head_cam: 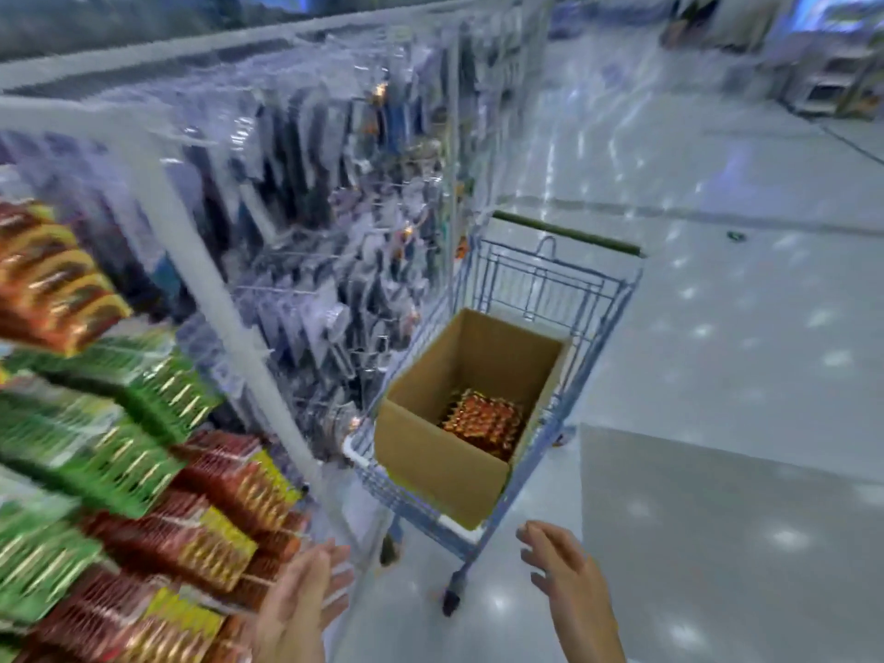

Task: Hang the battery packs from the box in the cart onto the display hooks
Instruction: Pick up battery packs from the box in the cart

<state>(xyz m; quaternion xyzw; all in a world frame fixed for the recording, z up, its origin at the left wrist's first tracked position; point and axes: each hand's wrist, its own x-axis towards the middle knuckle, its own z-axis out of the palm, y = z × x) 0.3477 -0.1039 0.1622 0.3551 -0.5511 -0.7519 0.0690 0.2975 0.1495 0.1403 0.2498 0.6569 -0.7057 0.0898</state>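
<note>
Both hands are empty with fingers loosely spread at the bottom of the frame, the left hand [306, 600] by the hanging packs [158, 528] at lower left, the right hand [564, 574] just short of the cart [617, 308]. Orange battery packs [483, 421] lie deep in the open cardboard box [440, 464] at centre. This looks like the fetching step; next, one hand must reach down into the box and grasp a pack, then find a free display hook, though blur hides which one

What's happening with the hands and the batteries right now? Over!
Left hand, right hand open, empty. Battery packs lie in the box in the cart. Nothing between hands and box.
</note>
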